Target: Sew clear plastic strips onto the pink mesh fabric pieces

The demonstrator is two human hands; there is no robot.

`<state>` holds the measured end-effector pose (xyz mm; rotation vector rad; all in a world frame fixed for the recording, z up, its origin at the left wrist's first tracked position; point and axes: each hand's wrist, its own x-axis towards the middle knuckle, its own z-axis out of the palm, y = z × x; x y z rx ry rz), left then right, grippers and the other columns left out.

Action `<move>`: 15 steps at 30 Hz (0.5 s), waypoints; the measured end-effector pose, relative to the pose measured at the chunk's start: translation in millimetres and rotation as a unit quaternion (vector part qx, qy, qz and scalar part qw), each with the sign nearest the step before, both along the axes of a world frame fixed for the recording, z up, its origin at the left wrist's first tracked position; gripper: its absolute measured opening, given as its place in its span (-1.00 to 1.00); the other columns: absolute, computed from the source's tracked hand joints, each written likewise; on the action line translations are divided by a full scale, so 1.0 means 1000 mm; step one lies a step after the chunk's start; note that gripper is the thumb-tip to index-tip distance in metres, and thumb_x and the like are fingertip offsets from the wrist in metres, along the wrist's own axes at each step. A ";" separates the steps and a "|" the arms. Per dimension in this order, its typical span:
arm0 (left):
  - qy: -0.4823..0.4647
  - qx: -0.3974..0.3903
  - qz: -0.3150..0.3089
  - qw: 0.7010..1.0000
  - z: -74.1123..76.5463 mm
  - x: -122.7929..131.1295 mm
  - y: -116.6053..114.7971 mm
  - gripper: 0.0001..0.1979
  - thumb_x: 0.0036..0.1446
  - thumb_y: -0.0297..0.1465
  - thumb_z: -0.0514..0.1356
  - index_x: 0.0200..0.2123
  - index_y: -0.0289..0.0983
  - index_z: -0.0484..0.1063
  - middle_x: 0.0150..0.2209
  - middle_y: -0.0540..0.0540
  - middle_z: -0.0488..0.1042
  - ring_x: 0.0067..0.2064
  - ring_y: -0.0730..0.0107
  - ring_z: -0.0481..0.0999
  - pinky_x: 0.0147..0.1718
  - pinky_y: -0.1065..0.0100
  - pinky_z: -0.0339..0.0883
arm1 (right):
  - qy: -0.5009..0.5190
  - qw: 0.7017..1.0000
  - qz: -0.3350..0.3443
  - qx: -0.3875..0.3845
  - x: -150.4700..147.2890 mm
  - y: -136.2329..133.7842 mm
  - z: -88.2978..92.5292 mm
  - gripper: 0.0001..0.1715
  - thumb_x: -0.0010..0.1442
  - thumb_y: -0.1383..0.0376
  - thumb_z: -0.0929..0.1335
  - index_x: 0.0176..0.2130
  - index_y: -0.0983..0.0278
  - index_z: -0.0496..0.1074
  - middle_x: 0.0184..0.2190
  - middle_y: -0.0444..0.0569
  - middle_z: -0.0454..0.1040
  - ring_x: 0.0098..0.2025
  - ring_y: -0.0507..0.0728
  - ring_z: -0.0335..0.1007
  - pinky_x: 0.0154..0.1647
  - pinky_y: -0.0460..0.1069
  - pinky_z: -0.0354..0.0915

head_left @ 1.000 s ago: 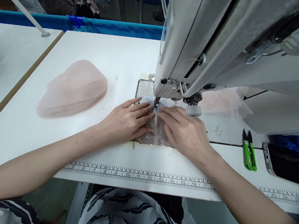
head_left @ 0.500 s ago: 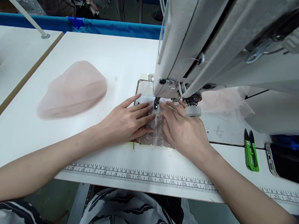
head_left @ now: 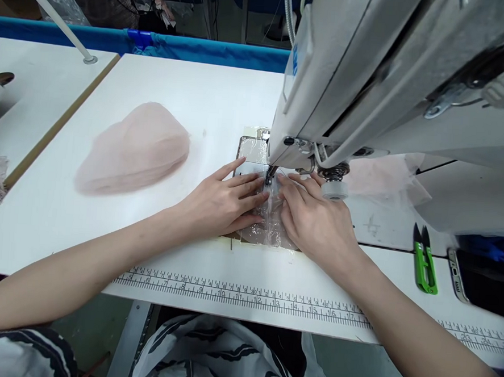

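My left hand (head_left: pixel 225 201) lies flat with fingers stretched out on a small sheer piece of fabric (head_left: pixel 267 226) at the needle plate of a white sewing machine (head_left: pixel 370 76). My right hand (head_left: pixel 316 218) lies flat on the same piece from the right, fingers pointing toward the needle (head_left: pixel 270 175). Both sets of fingertips press the fabric just in front of the presser foot. The fabric's far end is hidden under the machine head.
A stack of pale pink tulle pieces (head_left: pixel 135 150) lies on the white table (head_left: pixel 189 93) to the left. More pink tulle (head_left: pixel 385 177) sits behind the machine. Green thread snips (head_left: pixel 424 261) and a phone (head_left: pixel 481 282) lie at the right. A printed ruler (head_left: pixel 249 299) runs along the front edge.
Both hands have slid slightly forward toward the needle with the fabric. The view has shifted a little to the left.
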<state>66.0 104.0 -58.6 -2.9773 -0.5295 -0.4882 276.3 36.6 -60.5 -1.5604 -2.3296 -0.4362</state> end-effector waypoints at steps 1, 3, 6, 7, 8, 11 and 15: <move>0.001 -0.001 0.002 1.000 0.000 0.000 0.000 -0.60 0.39 -0.20 0.03 0.07 -0.32 0.47 0.11 -0.22 0.50 0.17 0.17 0.48 0.32 -0.09 0.14 | 0.001 1.000 0.001 0.002 0.000 0.000 0.000 -0.50 0.18 0.45 0.27 0.12 0.43 0.39 -0.21 0.11 0.62 -0.01 0.30 0.47 0.04 0.17 0.36; 0.004 0.003 0.007 1.000 -0.001 -0.001 -0.001 -0.59 0.39 -0.18 0.01 0.07 -0.30 0.47 0.12 -0.20 0.50 0.18 0.19 0.48 0.33 -0.07 0.13 | 0.006 1.000 0.003 0.004 0.000 0.000 0.000 -0.49 0.18 0.45 0.28 0.13 0.39 0.38 -0.21 0.09 0.63 -0.01 0.29 0.48 0.05 0.17 0.35; 0.001 0.018 -0.002 1.000 0.001 -0.004 -0.002 -0.43 0.34 0.00 -0.01 0.09 -0.32 0.45 0.11 -0.24 0.50 0.18 0.13 0.47 0.33 -0.10 0.11 | 0.021 1.000 0.013 0.002 0.000 0.001 0.000 -0.53 0.19 0.46 0.28 0.10 0.36 0.40 -0.16 0.09 0.62 0.00 0.26 0.48 0.09 0.17 0.34; -0.003 0.024 -0.016 1.000 0.002 -0.005 -0.002 -0.35 0.30 0.08 -0.02 0.08 -0.34 0.45 0.10 -0.26 0.51 0.16 0.10 0.48 0.32 -0.12 0.12 | 0.028 0.999 0.022 -0.004 0.001 0.001 0.001 -0.57 0.20 0.47 0.27 0.06 0.35 0.42 -0.13 0.09 0.61 -0.01 0.25 0.48 0.10 0.17 0.33; -0.008 0.034 -0.035 0.999 0.003 -0.006 -0.003 -0.30 0.27 0.13 -0.02 0.06 -0.36 0.46 0.07 -0.27 0.53 0.13 0.08 0.50 0.30 -0.12 0.15 | 0.034 0.999 0.036 -0.012 0.002 0.000 0.002 -0.61 0.21 0.48 0.26 0.02 0.34 0.44 -0.09 0.07 0.61 -0.02 0.22 0.49 0.11 0.16 0.32; -0.022 0.085 -0.089 0.992 0.005 -0.007 -0.002 -0.42 0.30 0.04 0.03 -0.06 -0.35 0.52 -0.03 -0.21 0.59 0.01 0.16 0.58 0.16 0.03 0.38 | 0.039 0.994 0.098 -0.031 0.004 -0.002 0.006 -0.66 0.23 0.54 0.23 -0.11 0.30 0.48 -0.06 0.00 0.60 -0.10 0.14 0.51 0.08 0.09 0.34; -0.052 0.108 -0.089 0.989 0.003 -0.005 -0.001 -0.81 0.34 -0.43 0.09 -0.18 -0.29 0.52 -0.10 -0.08 0.63 -0.08 0.36 0.63 0.01 0.29 0.49 | 0.055 0.986 0.154 -0.041 0.007 -0.007 0.016 -0.80 0.31 0.37 0.28 -0.18 0.34 0.50 -0.20 0.00 0.62 -0.21 0.12 0.53 -0.13 0.03 0.39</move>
